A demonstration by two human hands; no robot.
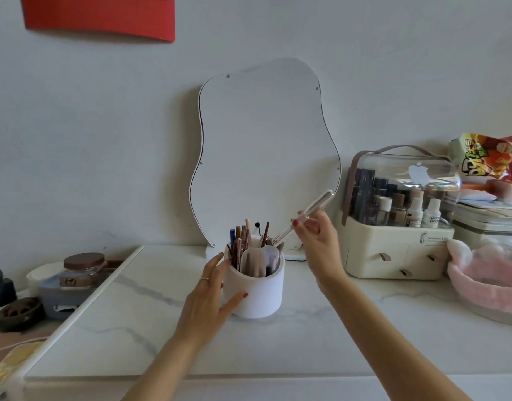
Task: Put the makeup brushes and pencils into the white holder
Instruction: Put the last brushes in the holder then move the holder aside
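Note:
The white holder (260,293), a round cup with inner compartments, stands on the marble table in front of the mirror. Several pencils (239,241) and brushes stand upright in it. My left hand (213,287) wraps the holder's left side, thumb in front and fingers along the wall. My right hand (317,235) hovers just above and right of the holder, pinching a brush with a clear handle (312,209). That brush slants, its lower end dipping into the holder's back right compartment and its clear end pointing up to the right.
A wavy-edged mirror (266,146) leans on the wall behind the holder. A cream cosmetics case (393,250) with bottles stands at the right, a pink fluffy headband (486,285) and a snack bag (483,160) beyond it. A glass jar (82,269) and clutter sit at the left.

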